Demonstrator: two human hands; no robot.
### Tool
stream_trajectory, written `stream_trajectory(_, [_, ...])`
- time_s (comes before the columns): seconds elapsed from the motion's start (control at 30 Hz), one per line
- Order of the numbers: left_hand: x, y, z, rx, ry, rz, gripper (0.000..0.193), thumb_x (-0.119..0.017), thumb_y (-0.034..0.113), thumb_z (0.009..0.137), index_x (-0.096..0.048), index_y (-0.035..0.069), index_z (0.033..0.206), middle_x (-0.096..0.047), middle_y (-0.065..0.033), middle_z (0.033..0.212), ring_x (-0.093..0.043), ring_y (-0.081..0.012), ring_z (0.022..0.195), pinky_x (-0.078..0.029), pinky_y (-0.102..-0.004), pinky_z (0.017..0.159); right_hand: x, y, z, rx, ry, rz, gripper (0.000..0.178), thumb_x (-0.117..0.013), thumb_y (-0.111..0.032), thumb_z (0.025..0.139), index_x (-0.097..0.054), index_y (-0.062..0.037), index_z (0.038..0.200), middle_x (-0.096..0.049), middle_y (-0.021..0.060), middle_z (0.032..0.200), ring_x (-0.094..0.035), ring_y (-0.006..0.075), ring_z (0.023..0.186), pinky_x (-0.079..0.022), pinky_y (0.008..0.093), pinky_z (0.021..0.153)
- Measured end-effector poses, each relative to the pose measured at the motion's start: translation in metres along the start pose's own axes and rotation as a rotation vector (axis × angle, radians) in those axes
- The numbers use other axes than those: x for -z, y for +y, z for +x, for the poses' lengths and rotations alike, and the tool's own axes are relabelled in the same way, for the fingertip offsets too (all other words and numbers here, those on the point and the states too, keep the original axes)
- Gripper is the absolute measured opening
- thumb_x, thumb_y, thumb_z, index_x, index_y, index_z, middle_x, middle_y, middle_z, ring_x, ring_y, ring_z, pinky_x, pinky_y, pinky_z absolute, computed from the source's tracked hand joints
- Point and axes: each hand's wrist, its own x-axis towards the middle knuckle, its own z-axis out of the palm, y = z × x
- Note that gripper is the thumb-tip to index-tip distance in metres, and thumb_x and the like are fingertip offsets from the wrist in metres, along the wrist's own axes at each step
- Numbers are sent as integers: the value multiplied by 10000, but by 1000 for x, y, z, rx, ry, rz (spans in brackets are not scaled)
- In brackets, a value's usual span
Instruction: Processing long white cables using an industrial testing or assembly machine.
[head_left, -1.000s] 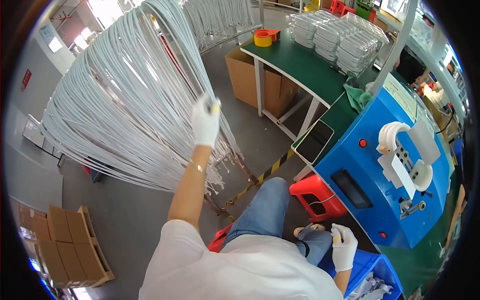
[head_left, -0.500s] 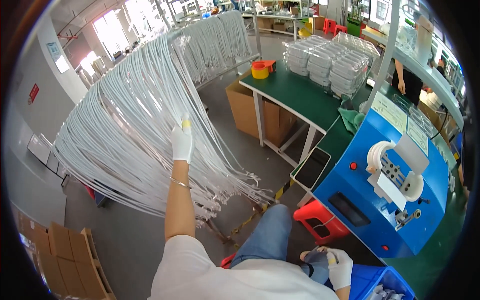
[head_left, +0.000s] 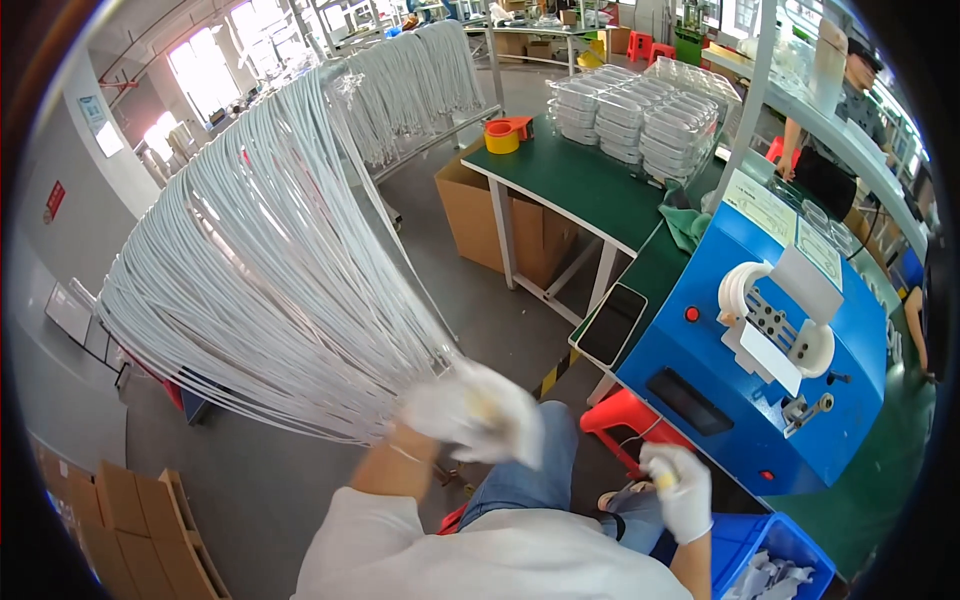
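Note:
My left hand (head_left: 485, 412), in a white glove with a yellow wrap on a finger, is at the lower ends of a wide bundle of white cables (head_left: 270, 250). Motion smears its fingers, so I cannot tell whether any cable is in them. The cables hang from a metal rack and fan out to my left. My right hand (head_left: 682, 490), also gloved and with a yellow wrapped thumb, is closed above the blue bin (head_left: 738, 540). Whatever its curled fingers hold, if anything, is hidden.
A blue machine (head_left: 770, 340) with white clamps stands on the green bench at right, a phone (head_left: 612, 322) beside it. Clear plastic trays (head_left: 640, 115) and a yellow tape roll (head_left: 502, 137) are farther back. A red stool (head_left: 625, 425) stands below. Cartons (head_left: 145, 520) are stacked lower left.
My left hand has come down and right from mid-bundle to the cable ends. My right hand has risen slightly. The view has shifted a little, and a person shows more at the upper right.

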Motion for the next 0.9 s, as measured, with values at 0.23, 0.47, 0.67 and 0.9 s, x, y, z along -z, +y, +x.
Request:
stream_trajectory(0.23, [-117, -268, 95, 388, -384, 525, 397, -528, 342, 894, -663, -18, 796, -625, -110, 685, -552, -180, 551, -455, -301, 550, -56, -134, 51, -98, -694, 527, 577, -576, -267, 906, -376, 15, 1367, -583, 136, 1139, -578, 131, 842, -487, 257, 723])
stream_trajectory(0.47, [-118, -164, 117, -448, -268, 950, 555, -772, 271, 662, -575, -3, 1103, -611, -198, 971, -592, -326, 940, -490, -368, 800, 31, -98, 14, 41, -190, 300, 269, -608, -217, 862, -675, 41, 826, -649, 111, 788, -587, 145, 605, -441, 240, 534])
stream_trajectory(0.67, [-79, -25, 101, -573, 257, 86, 433, -690, 49, 756, -580, -86, 1152, -591, -66, 675, -492, -63, 527, -379, -165, 464, 116, 15, -65, 272, -193, 648, 261, -599, -166, 884, -611, 94, 879, -454, 38, 451, -398, 124, 325, -301, 239, 312])
stream_trajectory(0.9, [-21, -19, 72, -707, 79, -310, 303, -492, 284, 957, -562, 30, 806, -471, -5, 493, -347, -77, 384, -321, -227, 368, 161, 104, -153, 260, 313, 1360, 693, -306, -486, 975, -234, 53, 1405, -483, 65, 512, -254, 89, 289, -267, 215, 271])
